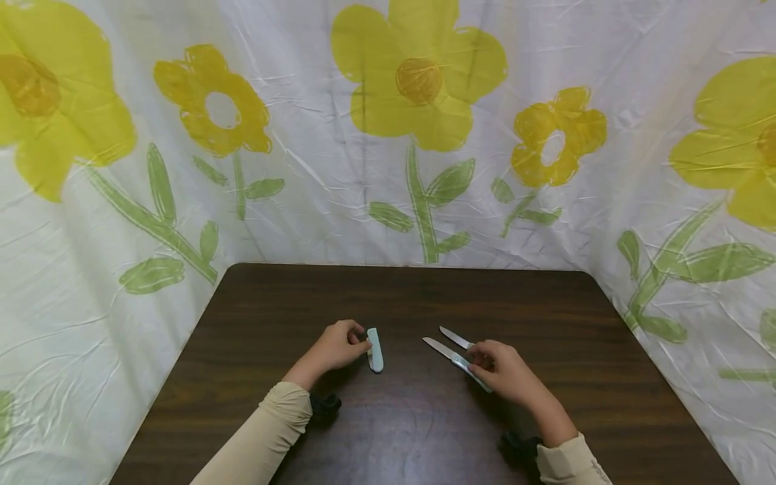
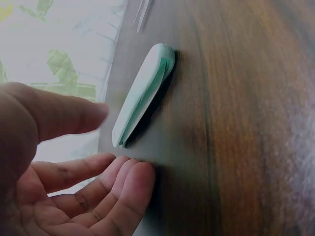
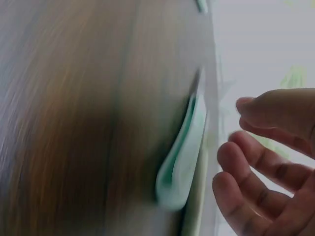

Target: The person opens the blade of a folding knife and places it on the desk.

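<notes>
A folded pocket knife (image 1: 376, 353) with a pale mint handle lies on the dark table, its blade tucked into the handle slot. Just left of it is my left hand (image 1: 337, 346); the left wrist view shows a gap between its loosely bent fingers (image 2: 133, 184) and the knife. Farther right lie two knives with their blades out, side by side: a nearer knife (image 1: 465, 366) and a farther knife (image 1: 455, 337). My right hand (image 1: 506, 369) hovers over their handles and hides part of the farther one. Its relaxed fingers (image 3: 234, 157) hold nothing in the right wrist view.
The brown wood-grain table (image 1: 400, 431) has rounded far corners. A white curtain (image 1: 315, 202) printed with yellow flowers surrounds its back and sides. Dark bands sit at both wrists, below the beige sleeves (image 1: 273, 424).
</notes>
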{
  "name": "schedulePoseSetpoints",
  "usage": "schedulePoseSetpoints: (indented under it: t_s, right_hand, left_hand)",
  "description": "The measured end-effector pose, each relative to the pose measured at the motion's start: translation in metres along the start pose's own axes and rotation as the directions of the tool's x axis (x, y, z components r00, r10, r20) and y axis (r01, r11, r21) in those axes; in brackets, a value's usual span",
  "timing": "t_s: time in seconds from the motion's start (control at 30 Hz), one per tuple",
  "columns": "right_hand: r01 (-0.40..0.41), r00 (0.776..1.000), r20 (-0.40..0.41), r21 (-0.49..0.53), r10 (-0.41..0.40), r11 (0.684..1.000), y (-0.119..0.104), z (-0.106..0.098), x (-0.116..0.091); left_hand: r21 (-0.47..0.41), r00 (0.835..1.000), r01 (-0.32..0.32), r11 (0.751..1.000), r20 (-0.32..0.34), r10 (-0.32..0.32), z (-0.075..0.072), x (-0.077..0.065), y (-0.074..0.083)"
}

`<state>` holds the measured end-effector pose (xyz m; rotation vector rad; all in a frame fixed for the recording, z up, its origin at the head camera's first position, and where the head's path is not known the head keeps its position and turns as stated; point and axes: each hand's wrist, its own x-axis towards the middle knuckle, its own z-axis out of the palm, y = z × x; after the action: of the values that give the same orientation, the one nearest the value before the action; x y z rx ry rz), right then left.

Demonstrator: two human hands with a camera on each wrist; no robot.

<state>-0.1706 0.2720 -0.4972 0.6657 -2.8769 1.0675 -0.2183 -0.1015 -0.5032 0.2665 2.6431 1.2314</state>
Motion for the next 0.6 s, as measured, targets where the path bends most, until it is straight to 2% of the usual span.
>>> schedulePoseSetpoints:
  t_s: [0.2,0.33,0.47,0.6]
  right_hand:
    - [0.005,1.000,0.000,0.028,-0.005,1.000,-0.017,0.016,0.018]
    - [0.008,0.998,0.069,0.029,-0.010,1.000,-0.028,0.028,0.034]
    - [-0.010,0.989,0.148,0.051,0.002,0.999,-0.035,0.041,0.048]
    - [-0.009,0.982,0.187,0.058,-0.002,0.998,-0.041,0.052,0.058]
  left_hand:
    - [0.012,1.000,0.018,1.000,-0.020,-0.018,0.002,0.001,0.001]
    - [0.014,0.998,0.058,0.998,-0.038,-0.058,0.003,0.000,0.002]
    - [0.015,0.996,0.073,0.997,-0.055,-0.072,0.005,-0.001,0.005]
    - [-0.021,0.995,0.082,0.996,-0.056,-0.084,0.006,-0.003,0.007]
